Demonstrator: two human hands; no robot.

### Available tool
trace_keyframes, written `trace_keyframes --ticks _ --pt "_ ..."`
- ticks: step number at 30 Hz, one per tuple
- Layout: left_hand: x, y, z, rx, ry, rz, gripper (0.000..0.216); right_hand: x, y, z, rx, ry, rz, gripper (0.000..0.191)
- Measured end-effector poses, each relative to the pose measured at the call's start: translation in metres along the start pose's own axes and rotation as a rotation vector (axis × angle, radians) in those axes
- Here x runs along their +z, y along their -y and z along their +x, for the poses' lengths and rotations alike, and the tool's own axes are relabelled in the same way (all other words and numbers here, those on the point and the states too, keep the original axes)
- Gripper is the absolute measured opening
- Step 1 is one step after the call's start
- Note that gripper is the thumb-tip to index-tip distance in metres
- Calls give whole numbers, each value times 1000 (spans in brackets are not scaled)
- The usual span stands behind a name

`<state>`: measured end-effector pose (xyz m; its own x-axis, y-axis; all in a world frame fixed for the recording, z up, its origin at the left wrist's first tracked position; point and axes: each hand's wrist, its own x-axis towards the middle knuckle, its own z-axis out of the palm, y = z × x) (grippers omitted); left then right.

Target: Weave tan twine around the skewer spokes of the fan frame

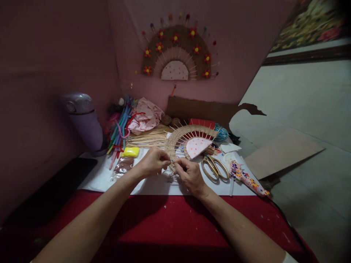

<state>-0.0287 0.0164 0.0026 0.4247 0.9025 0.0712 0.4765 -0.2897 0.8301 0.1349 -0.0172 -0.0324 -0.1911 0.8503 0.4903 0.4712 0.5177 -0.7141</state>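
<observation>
My left hand [154, 163] and my right hand [191, 176] meet at the front of the white sheet [149, 187], fingertips pinched close together. Something tiny seems to be between them, too small to name. Just behind lies a half-round fan shape [175, 140]: a twine-wrapped arch joined by thin sticks to a white half-disc [197, 146] with pink dots. Its lower left end is partly hidden by my fingers. Gold-handled scissors [215, 168] rest to the right of my right hand. A thin pale loop [170, 174], perhaps wire or thread, shows under my fingertips.
A purple bottle [86, 124] stands left, near pipe cleaners [120, 126], dotted cloth [146, 115] and thin sticks [150, 137]. Yellow [131, 152] and brown packets [124, 165] lie left of my hands. A flower-patterned glue gun [248, 179] is at right. A finished-looking fan [175, 44] hangs behind.
</observation>
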Motion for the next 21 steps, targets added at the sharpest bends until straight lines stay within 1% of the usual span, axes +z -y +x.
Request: trace_keyframes --ticks 6,11,16,21 --pt "1 -2 -2 107 -16 106 15 -2 -3 -1 -87 41 -122 19" --pt "1 -5 -4 101 8 217 21 -5 -2 -1 -129 112 -197 19" --pt "2 -7 -5 129 -3 283 19 -8 0 0 -130 173 -138 19" --pt "4 -8 -4 182 -72 333 18 -4 1 1 -90 129 -32 18"
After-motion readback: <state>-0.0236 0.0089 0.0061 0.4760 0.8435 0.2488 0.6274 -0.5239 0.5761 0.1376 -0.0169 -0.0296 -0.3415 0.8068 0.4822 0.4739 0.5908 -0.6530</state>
